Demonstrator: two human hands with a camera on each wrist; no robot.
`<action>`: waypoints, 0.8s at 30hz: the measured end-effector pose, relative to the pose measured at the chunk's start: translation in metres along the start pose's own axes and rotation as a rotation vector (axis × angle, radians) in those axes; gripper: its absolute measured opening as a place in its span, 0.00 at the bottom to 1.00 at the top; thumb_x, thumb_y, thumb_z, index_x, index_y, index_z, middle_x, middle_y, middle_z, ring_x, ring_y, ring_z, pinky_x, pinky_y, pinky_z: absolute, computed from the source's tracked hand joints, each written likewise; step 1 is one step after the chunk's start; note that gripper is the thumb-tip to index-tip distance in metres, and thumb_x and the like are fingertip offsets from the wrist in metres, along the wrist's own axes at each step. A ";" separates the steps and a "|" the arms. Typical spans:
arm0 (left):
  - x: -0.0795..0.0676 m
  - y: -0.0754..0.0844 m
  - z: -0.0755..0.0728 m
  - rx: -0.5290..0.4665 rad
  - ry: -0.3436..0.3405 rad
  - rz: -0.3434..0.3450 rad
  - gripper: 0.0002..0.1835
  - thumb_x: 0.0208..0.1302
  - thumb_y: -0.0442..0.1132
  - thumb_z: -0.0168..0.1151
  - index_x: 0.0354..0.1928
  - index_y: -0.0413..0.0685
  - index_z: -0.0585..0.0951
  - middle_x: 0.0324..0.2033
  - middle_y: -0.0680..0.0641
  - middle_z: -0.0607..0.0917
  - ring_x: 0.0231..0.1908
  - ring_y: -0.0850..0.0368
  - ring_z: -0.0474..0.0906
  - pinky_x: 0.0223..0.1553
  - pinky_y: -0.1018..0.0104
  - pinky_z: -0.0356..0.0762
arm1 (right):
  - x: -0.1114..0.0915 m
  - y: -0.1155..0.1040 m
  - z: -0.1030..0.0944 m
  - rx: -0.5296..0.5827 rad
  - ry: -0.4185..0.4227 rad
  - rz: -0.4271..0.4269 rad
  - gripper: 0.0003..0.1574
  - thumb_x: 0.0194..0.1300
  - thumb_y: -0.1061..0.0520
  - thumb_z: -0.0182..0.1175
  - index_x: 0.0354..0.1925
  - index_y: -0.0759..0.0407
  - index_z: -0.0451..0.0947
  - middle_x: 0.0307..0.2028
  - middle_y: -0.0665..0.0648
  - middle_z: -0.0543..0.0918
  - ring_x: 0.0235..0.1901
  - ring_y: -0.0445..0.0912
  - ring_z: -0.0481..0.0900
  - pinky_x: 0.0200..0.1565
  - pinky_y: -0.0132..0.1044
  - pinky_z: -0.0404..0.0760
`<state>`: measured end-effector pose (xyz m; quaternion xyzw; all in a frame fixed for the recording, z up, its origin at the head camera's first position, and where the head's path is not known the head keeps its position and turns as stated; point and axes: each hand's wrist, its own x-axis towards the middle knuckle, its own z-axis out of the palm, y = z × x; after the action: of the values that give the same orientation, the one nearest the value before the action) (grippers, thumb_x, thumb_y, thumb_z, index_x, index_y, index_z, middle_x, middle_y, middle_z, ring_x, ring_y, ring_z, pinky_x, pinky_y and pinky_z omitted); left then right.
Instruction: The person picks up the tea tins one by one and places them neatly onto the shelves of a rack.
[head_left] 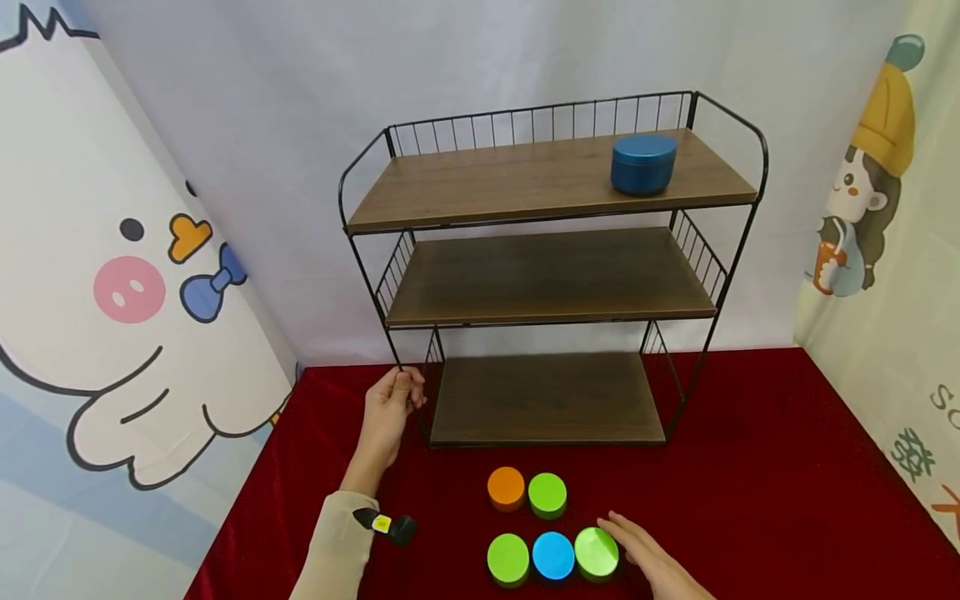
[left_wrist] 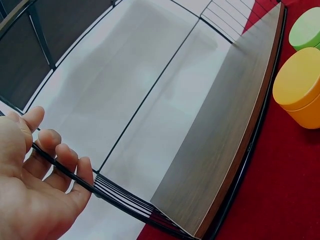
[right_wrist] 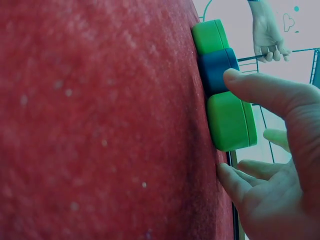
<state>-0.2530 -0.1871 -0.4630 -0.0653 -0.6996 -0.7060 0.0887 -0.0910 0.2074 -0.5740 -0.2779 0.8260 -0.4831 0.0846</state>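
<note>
Left hand (head_left: 393, 398) clamped on the left side frame of the shelf rack (head_left: 551, 279), which stands on the red cloth (head_left: 765, 467); the frame looks stiff, best gripped at its uprights. Right hand (head_left: 648, 554), thumb and fingers apart, beside the green tin (head_left: 597, 550) ending the front row of three. The tin is probably light, rigid, slightly slippery; pinch its side walls.

A cloth-draped, booth-like nook, room type unclear: pale fabric (head_left: 315, 67) is hanging behind, cartoon-printed sheets (head_left: 60, 225) are walling both sides, and red velvety cloth (head_left: 757, 475) is lying beneath a three-tier shelf rack (head_left: 555, 279).
</note>
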 end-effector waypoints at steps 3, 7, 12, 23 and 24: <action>0.000 0.000 0.000 0.000 0.001 -0.004 0.24 0.81 0.47 0.40 0.45 0.28 0.74 0.26 0.47 0.71 0.32 0.53 0.73 0.42 0.67 0.80 | 0.001 0.002 0.002 0.017 -0.017 0.013 0.55 0.63 0.49 0.74 0.78 0.61 0.58 0.73 0.77 0.61 0.72 0.31 0.56 0.59 0.29 0.77; 0.000 -0.001 0.000 0.008 0.007 -0.008 0.23 0.81 0.47 0.41 0.44 0.30 0.74 0.26 0.48 0.72 0.32 0.55 0.73 0.42 0.67 0.80 | 0.003 0.004 0.004 0.026 -0.041 0.056 0.55 0.64 0.47 0.74 0.77 0.61 0.57 0.73 0.73 0.63 0.72 0.35 0.60 0.60 0.29 0.76; -0.001 -0.002 0.000 0.021 0.016 -0.015 0.22 0.82 0.46 0.40 0.44 0.32 0.74 0.26 0.49 0.72 0.33 0.55 0.73 0.41 0.68 0.79 | 0.005 0.001 0.005 -0.038 -0.066 0.105 0.51 0.66 0.44 0.71 0.77 0.60 0.60 0.72 0.67 0.67 0.70 0.45 0.67 0.60 0.32 0.76; -0.001 -0.001 0.000 0.005 0.012 -0.017 0.22 0.82 0.46 0.41 0.44 0.31 0.74 0.26 0.49 0.72 0.33 0.55 0.73 0.41 0.68 0.79 | 0.010 -0.007 0.006 -0.130 -0.004 -0.026 0.50 0.63 0.45 0.74 0.75 0.57 0.64 0.68 0.67 0.72 0.68 0.52 0.71 0.56 0.37 0.79; -0.001 0.000 0.000 0.007 0.011 -0.016 0.22 0.82 0.46 0.41 0.44 0.31 0.74 0.26 0.49 0.72 0.33 0.55 0.73 0.41 0.68 0.79 | 0.011 -0.008 0.005 -0.129 -0.006 -0.039 0.49 0.64 0.45 0.73 0.75 0.57 0.64 0.68 0.68 0.72 0.67 0.52 0.72 0.56 0.37 0.79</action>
<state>-0.2521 -0.1867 -0.4637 -0.0556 -0.7020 -0.7047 0.0871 -0.0949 0.1943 -0.5687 -0.3001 0.8496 -0.4297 0.0594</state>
